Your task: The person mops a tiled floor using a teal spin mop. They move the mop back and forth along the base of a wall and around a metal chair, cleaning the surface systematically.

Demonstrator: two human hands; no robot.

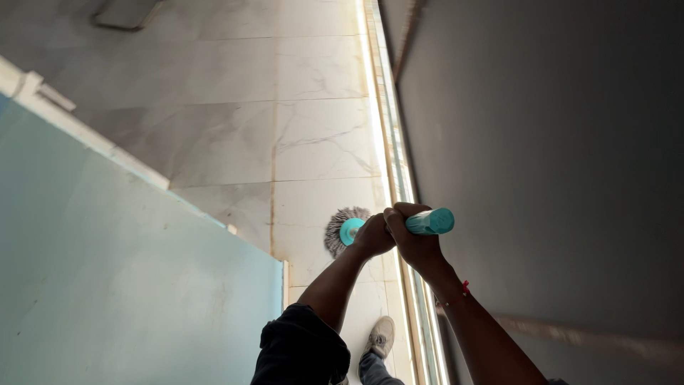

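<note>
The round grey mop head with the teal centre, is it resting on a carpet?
No, the round grey mop head rests on the pale marble floor tiles, not on any carpet.

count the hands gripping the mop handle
2. The left hand is wrapped around the teal mop handle on the side nearer the grey mop head; the right hand grips right beside it, touching it, nearer the handle's end.

Bright daylit floor, shadowed right side
</note>
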